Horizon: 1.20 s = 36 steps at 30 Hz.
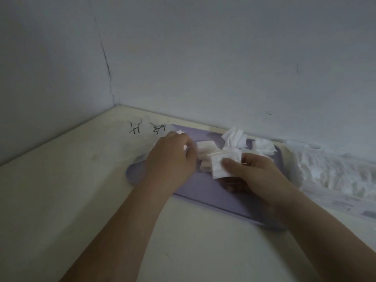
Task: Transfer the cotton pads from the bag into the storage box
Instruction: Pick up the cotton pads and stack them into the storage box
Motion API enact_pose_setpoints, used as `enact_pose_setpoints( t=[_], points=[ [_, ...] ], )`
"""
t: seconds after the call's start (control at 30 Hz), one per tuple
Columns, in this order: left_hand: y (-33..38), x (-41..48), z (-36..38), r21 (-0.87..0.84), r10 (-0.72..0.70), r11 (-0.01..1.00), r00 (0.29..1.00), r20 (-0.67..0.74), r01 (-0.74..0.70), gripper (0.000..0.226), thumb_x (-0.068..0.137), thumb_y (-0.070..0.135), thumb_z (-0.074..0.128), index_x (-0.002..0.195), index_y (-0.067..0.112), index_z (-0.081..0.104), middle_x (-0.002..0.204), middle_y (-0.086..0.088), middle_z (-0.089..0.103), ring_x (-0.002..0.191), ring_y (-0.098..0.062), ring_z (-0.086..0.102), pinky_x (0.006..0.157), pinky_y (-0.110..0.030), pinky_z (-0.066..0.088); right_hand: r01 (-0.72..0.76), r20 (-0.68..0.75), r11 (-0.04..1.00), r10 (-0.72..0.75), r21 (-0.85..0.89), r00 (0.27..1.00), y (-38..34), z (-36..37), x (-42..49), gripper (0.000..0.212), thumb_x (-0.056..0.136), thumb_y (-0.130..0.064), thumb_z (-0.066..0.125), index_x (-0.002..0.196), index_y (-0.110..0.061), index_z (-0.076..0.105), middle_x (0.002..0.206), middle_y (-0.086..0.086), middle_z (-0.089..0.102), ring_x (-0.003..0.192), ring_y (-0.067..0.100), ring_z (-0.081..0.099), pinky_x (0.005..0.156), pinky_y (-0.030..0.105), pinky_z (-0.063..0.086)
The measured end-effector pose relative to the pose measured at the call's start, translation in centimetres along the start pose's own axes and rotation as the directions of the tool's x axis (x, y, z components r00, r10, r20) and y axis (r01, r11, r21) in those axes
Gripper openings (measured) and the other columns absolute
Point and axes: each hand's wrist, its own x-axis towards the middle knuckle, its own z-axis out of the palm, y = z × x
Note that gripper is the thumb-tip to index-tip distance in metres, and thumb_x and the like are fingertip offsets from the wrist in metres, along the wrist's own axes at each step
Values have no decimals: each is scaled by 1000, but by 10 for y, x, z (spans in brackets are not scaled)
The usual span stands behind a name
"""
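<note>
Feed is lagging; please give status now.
Left hand grips white cotton pads over flat lilac storage box. Right hand pinches one square pad. Clear bag aside.

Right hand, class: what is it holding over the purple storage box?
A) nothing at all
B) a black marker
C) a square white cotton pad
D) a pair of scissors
C: the right hand pinches a square white cotton pad, thumb pressed on top of it, above the purple storage box.
</note>
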Motion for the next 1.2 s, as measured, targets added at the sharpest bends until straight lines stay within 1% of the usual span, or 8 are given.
enact_pose_setpoints(
  t=[0.1,0.23,0.5,0.73,0.83,0.9,1.07,1.2],
  points=[
    [-11,-3,-6,323,-144,942,979,144,91,41,95,44,61,125,18,67,126,-12,61,114,-36,59,90,-48,55,-15,-13,1000,15,-9,1000,1,-1,1,21,96,-18,74,105,0,75,86,13,76,73,25,68,62,34,55],
    [-15,-6,0,321,-184,941,958,221,106,54,92,48,65,135,16,62,134,-12,62,126,-36,54,98,-47,53,-37,-7,999,37,-18,999,4,-2,4,23,97,-18,72,108,2,74,93,16,79,78,25,71,63,30,59],
    [-6,-10,3,353,-91,936,966,243,0,25,92,43,63,100,21,57,106,-8,68,105,-34,65,80,-38,51,-46,12,999,46,1,999,4,-4,6,22,98,-19,71,109,1,73,92,18,78,79,27,71,63,31,59],
    [2,-8,8,-12,82,997,983,165,-81,28,89,23,60,112,21,75,111,-2,71,100,-27,68,86,-40,56,-35,-60,997,39,69,997,4,-4,5,21,101,-15,67,115,0,71,99,16,80,78,28,73,63,36,61],
    [-10,-5,10,123,-48,992,985,167,27,27,89,28,68,113,16,69,113,-8,69,105,-32,64,89,-43,55,-35,-93,996,44,88,995,4,-3,5,20,99,-14,69,115,-1,71,106,18,79,82,30,73,68,40,61],
    [-15,-4,11,11,-171,984,942,288,176,29,85,31,74,111,19,68,108,-1,71,101,-24,67,91,-40,56,-32,-103,995,41,94,994,4,-3,5,19,99,-12,69,114,-2,71,107,16,79,85,29,73,70,42,62],
    [-11,-3,8,-148,-157,961,904,398,232,23,83,25,84,75,27,62,67,14,56,63,-5,53,58,-25,37,-31,-100,994,42,103,994,4,-3,5,21,100,-12,68,118,-2,70,110,16,79,86,28,74,67,40,63],
    [2,-1,-9,-492,-134,807,913,386,326,9,90,17,78,87,16,70,80,1,66,69,-10,57,57,-22,42,-28,-93,997,35,76,995,5,-6,6,26,100,-16,70,122,-2,68,116,19,77,92,30,76,68,37,62]
  ],
)
